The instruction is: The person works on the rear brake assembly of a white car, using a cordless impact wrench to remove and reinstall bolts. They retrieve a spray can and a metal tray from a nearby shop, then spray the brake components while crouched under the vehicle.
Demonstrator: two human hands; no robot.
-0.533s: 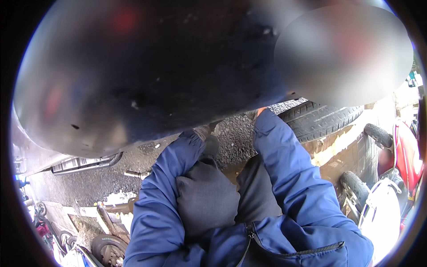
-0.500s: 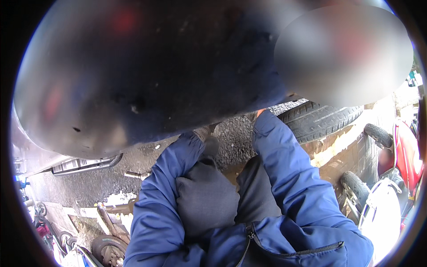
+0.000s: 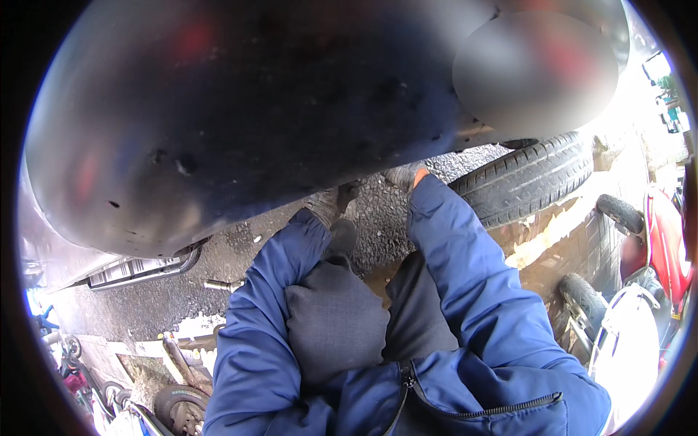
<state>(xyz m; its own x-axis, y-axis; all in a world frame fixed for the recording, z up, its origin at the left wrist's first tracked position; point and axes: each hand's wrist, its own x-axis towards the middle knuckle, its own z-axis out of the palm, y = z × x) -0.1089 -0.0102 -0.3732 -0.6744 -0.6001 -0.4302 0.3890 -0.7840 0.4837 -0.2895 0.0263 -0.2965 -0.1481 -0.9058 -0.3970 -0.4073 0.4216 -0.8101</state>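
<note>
A dark, glossy, curved vehicle body panel point(image 3: 291, 109) fills the upper half of the view. Both my arms, in blue sleeves, reach down to its lower edge. My left hand point(image 3: 326, 206), in a grey glove, is at that edge, with its fingers hidden beneath or behind the panel. Further right, my right hand point(image 3: 401, 176), also gloved, goes under the same edge; a bit of bare wrist shows at its cuff. Its fingers are out of sight too, so what either hand holds cannot be made out. A black tire point(image 3: 531, 180) is right of my right hand.
A metal rod-like tool point(image 3: 222, 285) lies on the rough asphalt point(image 3: 174, 304) at the left. Beyond it is a plate in a dark frame point(image 3: 142, 270). Flattened cardboard point(image 3: 542, 254) lies at the right, near a red vehicle point(image 3: 663, 243) and small wheels. Another wheel point(image 3: 182, 408) is at lower left.
More of both gloves now shows below the panel's edge, the right one most. The panel's edge and the tire sit slightly differently in view. My arms have shifted only a little.
</note>
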